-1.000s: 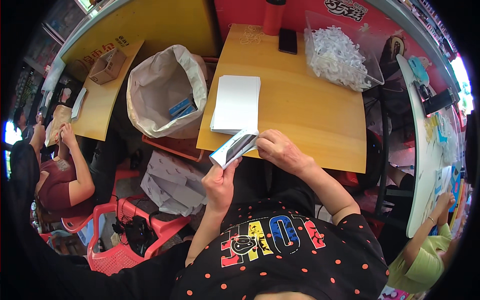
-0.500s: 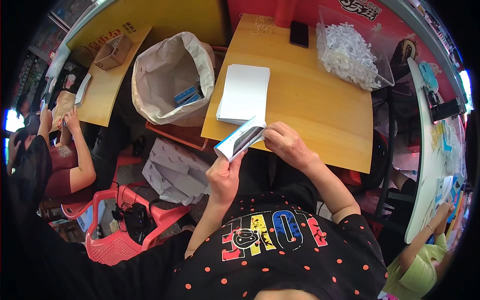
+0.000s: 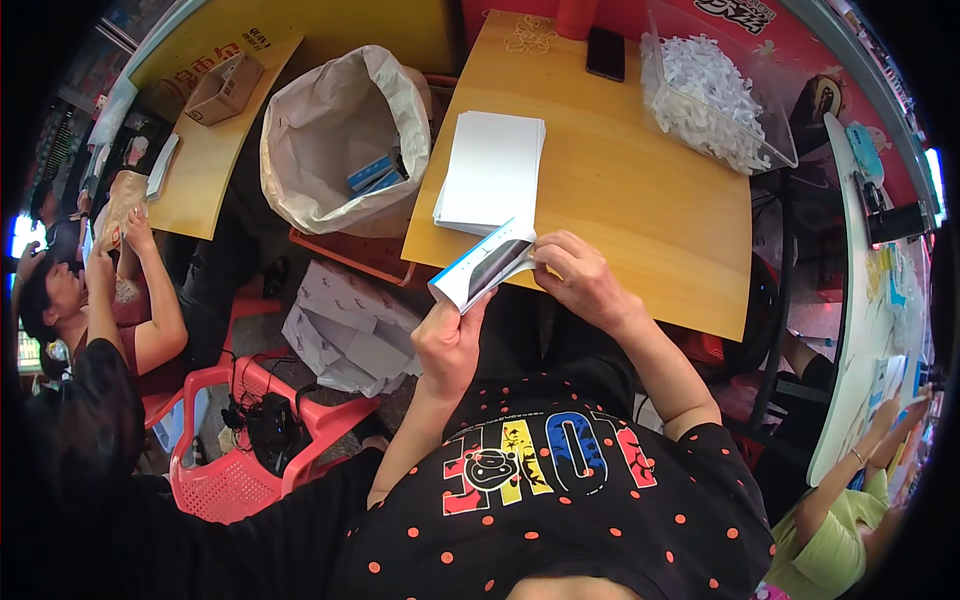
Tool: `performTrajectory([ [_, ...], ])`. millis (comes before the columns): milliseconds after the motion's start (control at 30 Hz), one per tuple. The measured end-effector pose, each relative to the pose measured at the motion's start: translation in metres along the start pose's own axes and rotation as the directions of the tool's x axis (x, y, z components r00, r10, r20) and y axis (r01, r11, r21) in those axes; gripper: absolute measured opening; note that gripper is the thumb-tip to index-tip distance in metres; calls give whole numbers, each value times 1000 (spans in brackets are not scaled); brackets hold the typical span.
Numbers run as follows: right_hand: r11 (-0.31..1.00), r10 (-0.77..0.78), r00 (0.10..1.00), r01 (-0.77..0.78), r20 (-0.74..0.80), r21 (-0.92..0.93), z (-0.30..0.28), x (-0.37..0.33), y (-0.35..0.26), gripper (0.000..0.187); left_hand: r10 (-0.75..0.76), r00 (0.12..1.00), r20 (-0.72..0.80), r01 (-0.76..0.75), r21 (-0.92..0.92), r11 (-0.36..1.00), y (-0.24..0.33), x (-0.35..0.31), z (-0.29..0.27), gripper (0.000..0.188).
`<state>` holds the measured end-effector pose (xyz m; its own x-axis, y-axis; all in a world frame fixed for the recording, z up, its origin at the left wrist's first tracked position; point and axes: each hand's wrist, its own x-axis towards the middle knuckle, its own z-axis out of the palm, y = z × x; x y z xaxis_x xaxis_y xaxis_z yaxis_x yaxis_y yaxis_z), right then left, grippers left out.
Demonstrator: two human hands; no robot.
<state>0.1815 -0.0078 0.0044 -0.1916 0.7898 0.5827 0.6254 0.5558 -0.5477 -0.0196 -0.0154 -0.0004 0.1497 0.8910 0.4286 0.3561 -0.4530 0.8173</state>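
Note:
A folded printed card (image 3: 482,264), white and blue outside with a dark picture on one panel, is held over the table's near edge. My left hand (image 3: 450,338) grips its lower left part between thumb and fingers. My right hand (image 3: 582,276) pinches the right end, where a flap bends up. Just beyond the card lies a stack of blank white sheets (image 3: 492,165), its edges slightly uneven. The fingertips of both hands are partly hidden by the card.
The wooden table (image 3: 640,220) carries a black phone (image 3: 605,54), a clear bin (image 3: 785,150) of white strips and some rubber bands (image 3: 530,35). Left stands a lined bag (image 3: 290,190) holding blue printed boxes (image 3: 373,175). A red chair (image 3: 225,490) is lower left. People work on both sides.
The view has shifted slightly, so the table's things sit a little higher. Both hands keep their grip on the card, almost unmoved. The person at left has shifted head and arms.

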Motion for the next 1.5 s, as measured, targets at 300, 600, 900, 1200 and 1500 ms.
performTrajectory([
  [300,854,404,901,-433,157,288,-13,3,-2,16,93,996,-2,-92,117,989,1,1,-7,17],
  [600,656,511,733,-670,448,347,-25,3,16,17,203,976,83,-215,163,963,1,7,-16,16],
  [900,636,521,675,-715,523,289,-18,1,9,24,267,951,153,-290,155,944,-6,9,-19,19],
  [1200,608,507,698,-705,506,364,-39,-1,-39,13,373,903,213,-411,177,894,-19,9,-23,23],
  [1500,887,339,932,-362,127,286,-48,-1,-63,19,331,932,149,-357,210,910,-15,13,-20,22],
])
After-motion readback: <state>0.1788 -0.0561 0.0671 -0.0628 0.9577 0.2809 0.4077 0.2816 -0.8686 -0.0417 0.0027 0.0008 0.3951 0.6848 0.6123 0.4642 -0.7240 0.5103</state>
